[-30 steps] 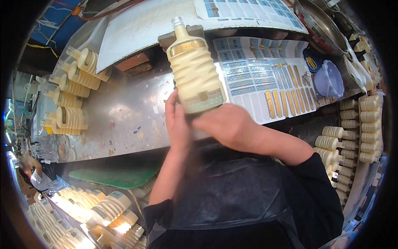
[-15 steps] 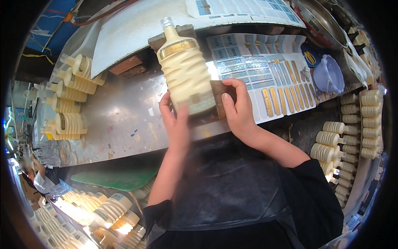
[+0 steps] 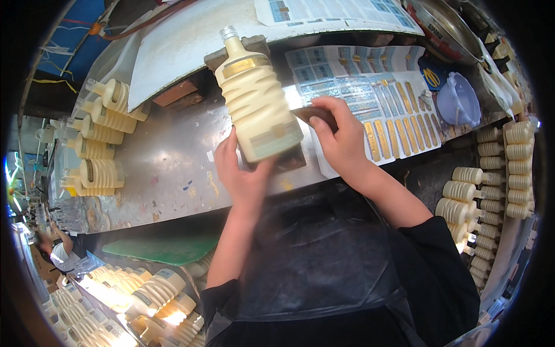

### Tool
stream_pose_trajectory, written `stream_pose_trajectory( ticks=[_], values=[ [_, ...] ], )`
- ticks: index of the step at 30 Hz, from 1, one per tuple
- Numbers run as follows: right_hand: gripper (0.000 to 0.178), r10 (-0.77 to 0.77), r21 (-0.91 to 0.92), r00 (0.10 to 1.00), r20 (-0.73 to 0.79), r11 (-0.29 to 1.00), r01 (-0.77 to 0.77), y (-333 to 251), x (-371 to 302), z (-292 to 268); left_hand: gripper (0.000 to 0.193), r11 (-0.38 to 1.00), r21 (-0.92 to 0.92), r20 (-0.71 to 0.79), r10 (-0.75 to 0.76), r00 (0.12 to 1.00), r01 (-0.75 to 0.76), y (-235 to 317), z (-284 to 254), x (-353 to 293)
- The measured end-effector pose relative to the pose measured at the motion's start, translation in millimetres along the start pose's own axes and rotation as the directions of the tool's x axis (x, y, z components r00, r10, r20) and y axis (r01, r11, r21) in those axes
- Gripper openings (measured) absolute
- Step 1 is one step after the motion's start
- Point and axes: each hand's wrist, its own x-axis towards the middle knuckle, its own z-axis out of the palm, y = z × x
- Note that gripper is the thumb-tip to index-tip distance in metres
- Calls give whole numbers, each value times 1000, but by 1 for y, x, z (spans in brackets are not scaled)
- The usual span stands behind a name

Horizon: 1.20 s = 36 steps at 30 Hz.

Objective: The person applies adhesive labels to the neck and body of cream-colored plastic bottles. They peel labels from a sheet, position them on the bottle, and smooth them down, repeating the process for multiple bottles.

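Note:
A cream, ribbed bottle with a clear neck lies on its back on the bench, neck pointing away from me. A gold label crosses its shoulder, and another label shows faintly near its base. Its neck end rests in a notched block. My left hand is at the base's left corner, fingers along the side and a blurred thumb by the bottom edge. In my right hand is a thin, flat brown piece, pinched between thumb and fingers. Its far edge meets the bottle's right side.
Label sheets with gold strips lie right of the bottle, near a lilac bucket. Filled bottles stand at the bench's left end. More bottles are stacked lower left and others at right. Another person is far left.
The brown piece has turned from flat-facing to nearly edge-on and moved up along the bottle's right side. My left hand has slid left and down toward the base corner.

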Motion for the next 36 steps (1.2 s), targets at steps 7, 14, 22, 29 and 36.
stream_pose_trajectory(
  ticks=[7,14,22,29,36],
  values=[
    [24,-634,-1,743,216,761,649,-48,-8,1,84,991,101,-133,104,986,-90,4,15,1],
    [19,-641,-73,710,293,725,685,-52,9,-3,79,981,128,-160,168,973,-148,5,20,3],
    [17,-652,-176,694,306,678,714,-73,18,0,70,982,118,-182,169,969,-149,14,20,4],
    [27,-497,-70,701,511,789,611,-78,0,0,80,980,125,-147,172,974,-154,-1,21,0],
    [23,11,-388,967,253,917,91,-60,18,-11,86,996,13,-123,85,989,-84,4,17,0]
  ],
)
